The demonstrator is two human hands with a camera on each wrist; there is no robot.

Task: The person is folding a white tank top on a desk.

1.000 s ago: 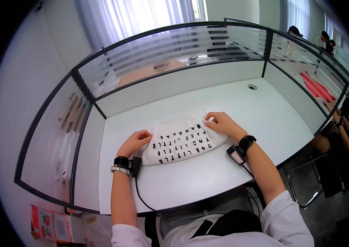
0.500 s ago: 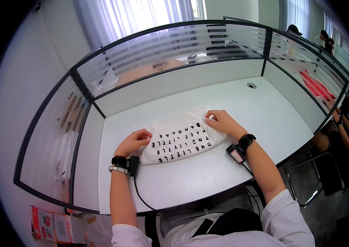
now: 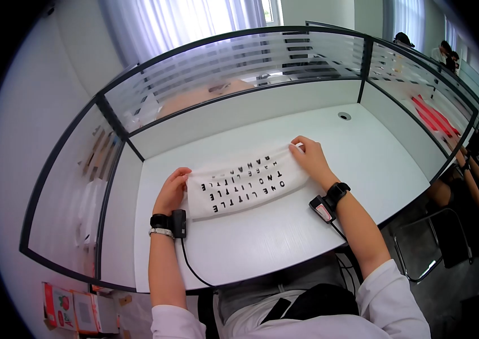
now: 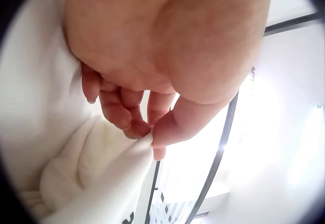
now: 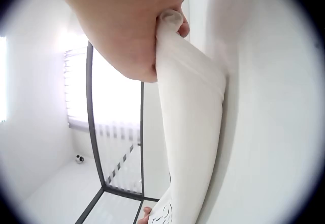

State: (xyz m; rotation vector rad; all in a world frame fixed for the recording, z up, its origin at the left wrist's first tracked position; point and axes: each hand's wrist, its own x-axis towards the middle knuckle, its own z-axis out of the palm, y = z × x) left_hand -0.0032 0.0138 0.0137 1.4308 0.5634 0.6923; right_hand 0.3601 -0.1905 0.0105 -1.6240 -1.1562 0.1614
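A white cloth [image 3: 239, 189] with rows of black letters is stretched between both hands over the white table, its lettering upside down to the head view. At its left upper corner my left hand [image 3: 173, 191] pinches the edge; the left wrist view shows thumb and fingertips of the hand [image 4: 162, 56] closed on the cloth [image 4: 111, 183]. My right hand [image 3: 311, 161] grips the right upper corner. In the right wrist view the cloth [image 5: 190, 112] hangs in a fold from the hand [image 5: 132, 31], whose fingertips are mostly hidden.
The white desk [image 3: 250, 248] has a cable hole [image 3: 344, 116] at its far right. Framed partitions [image 3: 250, 107] stand behind and at both sides. A cardboard box [image 3: 75, 308] lies low at the left, a chair [image 3: 420, 248] at the right. People are beyond the right partition.
Both hands have moved apart and slightly away from the body, the left one leftward and the right one up. The cloth is pulled wider, its far edge raised and straighter.
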